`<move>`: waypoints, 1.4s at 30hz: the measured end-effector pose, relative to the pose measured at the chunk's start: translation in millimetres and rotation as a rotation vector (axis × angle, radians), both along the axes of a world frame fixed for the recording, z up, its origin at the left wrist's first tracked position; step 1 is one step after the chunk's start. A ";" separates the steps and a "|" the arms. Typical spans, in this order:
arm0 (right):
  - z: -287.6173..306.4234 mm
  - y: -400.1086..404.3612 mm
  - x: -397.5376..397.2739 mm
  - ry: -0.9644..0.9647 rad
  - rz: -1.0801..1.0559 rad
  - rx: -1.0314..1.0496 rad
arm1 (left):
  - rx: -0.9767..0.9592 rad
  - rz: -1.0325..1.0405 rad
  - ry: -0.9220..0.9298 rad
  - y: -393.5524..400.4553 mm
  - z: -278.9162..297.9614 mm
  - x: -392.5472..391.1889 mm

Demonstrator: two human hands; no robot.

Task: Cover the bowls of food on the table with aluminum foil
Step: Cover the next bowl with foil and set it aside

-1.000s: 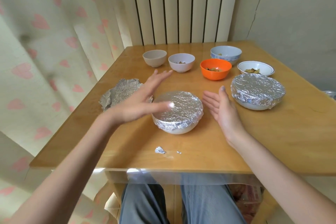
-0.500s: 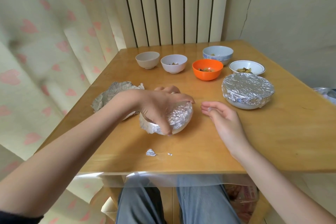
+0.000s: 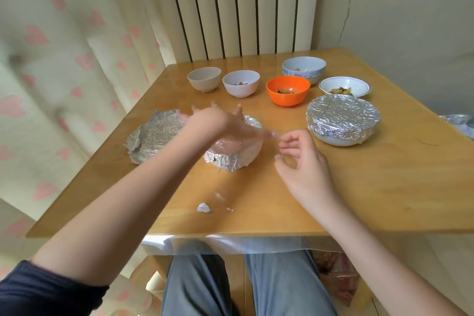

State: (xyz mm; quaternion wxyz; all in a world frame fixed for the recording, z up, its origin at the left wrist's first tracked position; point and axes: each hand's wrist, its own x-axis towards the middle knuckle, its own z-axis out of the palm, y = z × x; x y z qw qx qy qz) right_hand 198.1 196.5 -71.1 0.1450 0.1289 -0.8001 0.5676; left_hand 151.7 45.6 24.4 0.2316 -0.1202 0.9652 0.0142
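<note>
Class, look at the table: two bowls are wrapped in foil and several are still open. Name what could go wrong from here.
1. The left hand is blurred above the near foil-covered bowl; a hard push might tear the foil or tip the bowl.
2. Reaching for the orange bowl could knock the other covered bowl beside it.
3. The foil scrap near the table edge may fall off.

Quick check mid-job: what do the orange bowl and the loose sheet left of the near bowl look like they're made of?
Orange bowl: probably plastic or melamine; solid bright colour, smooth soft sheen, thin rim.
Loose sheet: aluminium foil; silvery, finely wrinkled, edges curled, same look as the cover on the right-hand bowl.
</note>
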 end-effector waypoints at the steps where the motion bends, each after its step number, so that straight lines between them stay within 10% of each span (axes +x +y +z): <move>1: 0.4 0.2 1.7 0.014 -0.016 0.019 | 0.066 -0.038 0.014 -7.1 3.4 -1.2; 8: 1.3 -17.3 4.7 0.106 0.042 0.306 | 0.079 -0.584 -0.028 -30.0 21.1 -1.4; 34: 6.1 -13.6 -23.8 0.123 0.132 0.214 | 0.214 -0.661 0.011 -33.0 0.7 -9.1; 42: 52.4 -3.6 -45.0 0.043 0.089 0.656 | 0.168 -0.647 -0.011 -28.8 1.2 -8.3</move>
